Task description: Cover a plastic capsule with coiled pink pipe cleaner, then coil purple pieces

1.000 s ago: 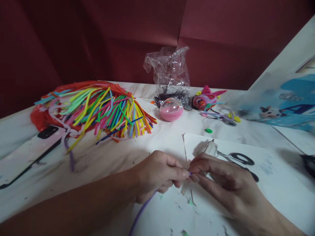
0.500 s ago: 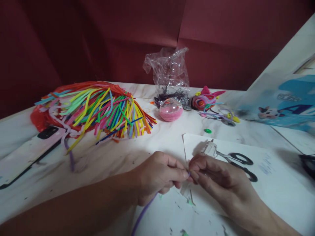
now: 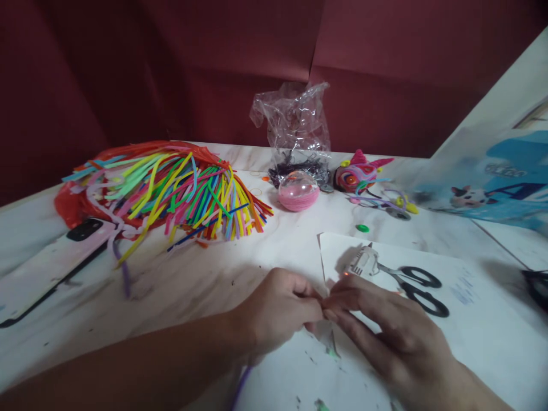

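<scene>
My left hand (image 3: 285, 308) is closed in a pinch on a purple pipe cleaner (image 3: 242, 385), whose tail hangs below the wrist toward the near edge of the view. Against its fingertips press those of my right hand (image 3: 377, 325), pinched at the pipe cleaner's end; the fingers hide that end. Just beyond my right hand, a white glue gun (image 3: 363, 261) with a small orange light and black-handled scissors (image 3: 423, 290) lie on a white paper sheet (image 3: 483, 319).
Many colourful pipe cleaners (image 3: 205, 194) spill from a red bag at left, beside a phone (image 3: 55, 262). Farther back are a clear bag (image 3: 297, 125), a half-pink clear ball (image 3: 298, 191), a pink wrapped figure (image 3: 357, 174) and a green button (image 3: 362, 228). Scraps dot the table.
Both hands have dipped slightly and their fingertips are closer together, covering the purple bit that showed between them. Less of the pipe cleaner's tail shows. The glue gun's light is now uncovered.
</scene>
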`<state>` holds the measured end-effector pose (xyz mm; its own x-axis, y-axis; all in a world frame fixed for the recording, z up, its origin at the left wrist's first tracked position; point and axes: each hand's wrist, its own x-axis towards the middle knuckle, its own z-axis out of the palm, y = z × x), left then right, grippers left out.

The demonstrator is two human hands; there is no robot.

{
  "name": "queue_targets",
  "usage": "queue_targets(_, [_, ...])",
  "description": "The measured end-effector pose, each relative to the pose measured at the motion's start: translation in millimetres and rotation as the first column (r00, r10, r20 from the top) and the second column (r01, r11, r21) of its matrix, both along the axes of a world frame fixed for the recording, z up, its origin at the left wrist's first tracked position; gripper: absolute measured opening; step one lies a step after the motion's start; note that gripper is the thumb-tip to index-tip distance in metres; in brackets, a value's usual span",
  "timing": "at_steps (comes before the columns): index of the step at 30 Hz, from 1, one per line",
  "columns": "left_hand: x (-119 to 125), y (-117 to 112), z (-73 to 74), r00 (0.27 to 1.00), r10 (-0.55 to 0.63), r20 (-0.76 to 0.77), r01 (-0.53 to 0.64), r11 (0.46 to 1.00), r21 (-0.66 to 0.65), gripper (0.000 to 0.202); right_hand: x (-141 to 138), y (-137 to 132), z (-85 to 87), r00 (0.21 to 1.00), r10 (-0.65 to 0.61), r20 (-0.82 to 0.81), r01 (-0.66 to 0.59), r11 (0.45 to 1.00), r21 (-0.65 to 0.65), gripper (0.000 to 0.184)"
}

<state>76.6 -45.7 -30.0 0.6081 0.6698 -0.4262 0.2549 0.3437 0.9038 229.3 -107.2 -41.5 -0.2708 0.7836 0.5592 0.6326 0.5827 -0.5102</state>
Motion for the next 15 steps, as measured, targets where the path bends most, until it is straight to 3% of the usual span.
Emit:
queue_targets(3, [-1.3, 1.3, 3.3, 0.986, 0.009, 0.169, 0.026, 0.979, -0.201, 0.006, 0.5, -0.6, -0.2, 0.954, -0.108, -0.281, 0.076, 0.990, -0.121, 0.013])
queue_targets(6, [-2.8, 3.2, 3.4, 0.952, 0.011, 0.305, 0.077, 0.958, -0.275, 0.007, 2.2, 0.1, -0.4, 0.875, -0.166, -0.455, 0.066, 0.971, -0.228, 0.007])
queue_targets(10, [-2.4, 3.0, -0.5, 0.939, 0.017, 0.343, 0.098, 0.944, -0.315, 0.009, 2.7, 1.2, 1.2, 0.898, -0.095, -0.430, -0.019, 0.967, -0.254, 0.006])
queue_targets(15, [-0.5, 0.6, -2.5, 0.969, -0.003, 0.247, 0.084, 0.944, -0.319, 0.011, 3.2, 0.7, 4.4, 0.965, -0.056, -0.255, -0.016, 0.962, -0.271, 0.016])
